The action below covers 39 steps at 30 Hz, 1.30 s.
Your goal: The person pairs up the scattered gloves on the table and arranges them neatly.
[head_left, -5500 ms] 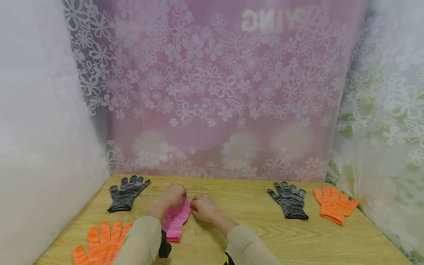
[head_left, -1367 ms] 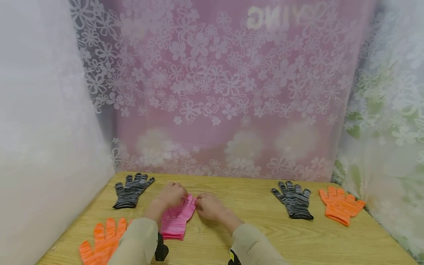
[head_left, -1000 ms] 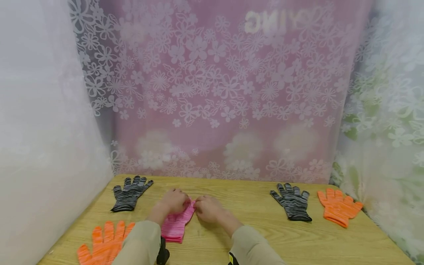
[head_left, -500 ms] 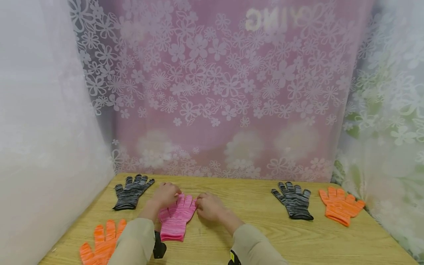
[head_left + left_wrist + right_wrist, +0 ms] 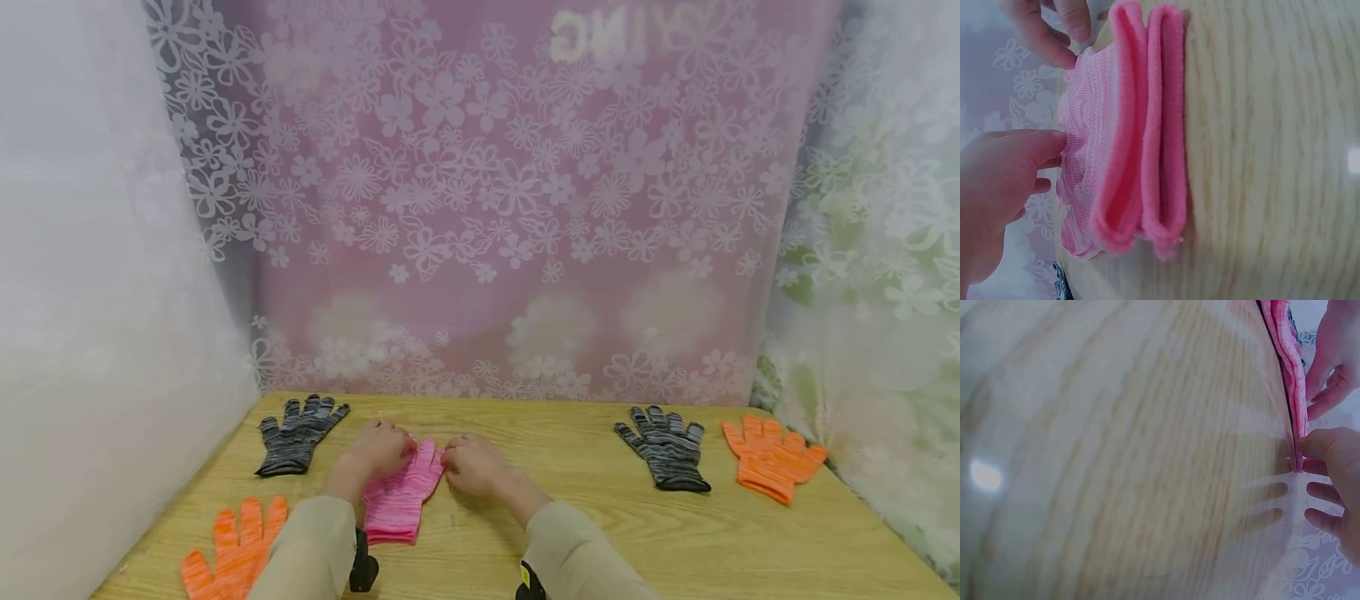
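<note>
Two pink knit gloves point(image 5: 399, 507) lie stacked on the table, cuffs toward me and fingers pointing away. Both cuffs point(image 5: 1174, 119) gape one above the other in the left wrist view. My left hand point(image 5: 382, 450) bends over the glove fingers on the left side, thumb and fingertips pinching the knit there; it hides part of them. On the other side my right hand point(image 5: 472, 467) pinches a glove fingertip at the right edge. In the right wrist view its thumb point(image 5: 1319, 442) presses on the pink tip, with the other fingers bent below.
Grey-black gloves lie flat at the back left point(image 5: 300, 435) and back right point(image 5: 666, 450) of the wooden table point(image 5: 555, 467). One orange glove point(image 5: 772, 458) is at the far right, another point(image 5: 236, 550) at front left, partly behind my sleeve. Floral curtains point(image 5: 495, 208) enclose the table.
My left hand keeps working along the glove fingers: it drew left half a second ago, exposing them, and is now back over them. The right hand stays at the right edge.
</note>
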Each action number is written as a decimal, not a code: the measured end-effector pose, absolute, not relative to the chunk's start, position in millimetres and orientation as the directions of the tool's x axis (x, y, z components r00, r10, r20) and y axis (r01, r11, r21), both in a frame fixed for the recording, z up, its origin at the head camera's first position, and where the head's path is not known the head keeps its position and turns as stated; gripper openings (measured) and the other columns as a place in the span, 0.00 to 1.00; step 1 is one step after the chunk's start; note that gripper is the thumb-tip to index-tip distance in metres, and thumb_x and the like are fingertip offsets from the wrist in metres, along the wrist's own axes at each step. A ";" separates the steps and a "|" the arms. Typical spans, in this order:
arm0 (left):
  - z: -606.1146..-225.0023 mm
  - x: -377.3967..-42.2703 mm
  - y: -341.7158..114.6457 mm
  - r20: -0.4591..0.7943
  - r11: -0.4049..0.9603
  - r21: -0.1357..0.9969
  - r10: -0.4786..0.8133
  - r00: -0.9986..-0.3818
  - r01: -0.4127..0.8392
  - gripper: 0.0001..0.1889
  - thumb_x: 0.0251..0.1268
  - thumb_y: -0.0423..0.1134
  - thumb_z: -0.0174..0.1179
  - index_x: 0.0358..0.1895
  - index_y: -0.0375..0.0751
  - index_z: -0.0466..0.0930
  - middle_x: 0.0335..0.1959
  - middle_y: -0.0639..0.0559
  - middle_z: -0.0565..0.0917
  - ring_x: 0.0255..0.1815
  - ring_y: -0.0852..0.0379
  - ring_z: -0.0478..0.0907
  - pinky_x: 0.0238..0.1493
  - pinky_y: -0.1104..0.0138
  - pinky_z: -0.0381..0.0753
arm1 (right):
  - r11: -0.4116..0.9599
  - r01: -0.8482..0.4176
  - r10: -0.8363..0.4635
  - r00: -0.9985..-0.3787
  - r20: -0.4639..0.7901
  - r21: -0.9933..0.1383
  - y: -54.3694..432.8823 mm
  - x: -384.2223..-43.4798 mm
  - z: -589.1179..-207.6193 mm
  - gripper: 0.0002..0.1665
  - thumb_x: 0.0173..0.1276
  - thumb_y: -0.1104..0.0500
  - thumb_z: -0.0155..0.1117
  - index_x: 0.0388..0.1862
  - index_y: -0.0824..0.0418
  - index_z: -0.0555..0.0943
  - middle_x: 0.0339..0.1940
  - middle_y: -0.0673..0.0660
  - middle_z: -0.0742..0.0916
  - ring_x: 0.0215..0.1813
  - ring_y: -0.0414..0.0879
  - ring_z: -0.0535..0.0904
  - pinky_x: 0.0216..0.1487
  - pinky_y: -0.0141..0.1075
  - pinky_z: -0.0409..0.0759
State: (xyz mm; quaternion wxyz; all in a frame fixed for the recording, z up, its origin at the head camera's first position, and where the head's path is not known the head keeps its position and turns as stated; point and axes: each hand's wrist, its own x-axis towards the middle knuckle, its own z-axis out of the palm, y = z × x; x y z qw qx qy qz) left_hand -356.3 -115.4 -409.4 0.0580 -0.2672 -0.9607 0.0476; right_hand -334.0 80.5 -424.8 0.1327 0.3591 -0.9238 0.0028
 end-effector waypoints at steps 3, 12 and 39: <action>-409.9 -354.1 -116.9 0.089 0.856 -0.087 0.516 -0.852 0.510 0.04 0.63 0.44 0.58 0.32 0.53 0.81 0.36 0.54 0.81 0.48 0.48 0.75 0.55 0.50 0.65 | 0.748 -0.658 -0.657 -0.716 0.236 0.088 80.2 -333.1 -425.4 0.08 0.63 0.56 0.58 0.37 0.53 0.84 0.44 0.50 0.83 0.50 0.46 0.76 0.52 0.38 0.72; -408.5 -360.0 -131.2 0.166 0.867 0.083 0.474 -0.865 0.492 0.06 0.63 0.38 0.58 0.37 0.43 0.84 0.37 0.50 0.84 0.47 0.45 0.76 0.56 0.46 0.63 | 0.759 -0.643 -0.647 -0.732 0.213 0.098 79.6 -335.2 -427.1 0.09 0.64 0.55 0.58 0.40 0.53 0.83 0.45 0.49 0.82 0.51 0.46 0.75 0.53 0.39 0.72; -404.4 -353.9 -140.9 0.102 0.874 0.087 0.469 -0.877 0.478 0.06 0.59 0.33 0.59 0.29 0.43 0.84 0.28 0.50 0.81 0.37 0.49 0.77 0.52 0.49 0.66 | 0.740 -0.668 -0.666 -0.708 0.236 0.084 80.3 -332.2 -424.9 0.09 0.64 0.57 0.58 0.39 0.55 0.83 0.44 0.51 0.83 0.49 0.47 0.76 0.53 0.37 0.72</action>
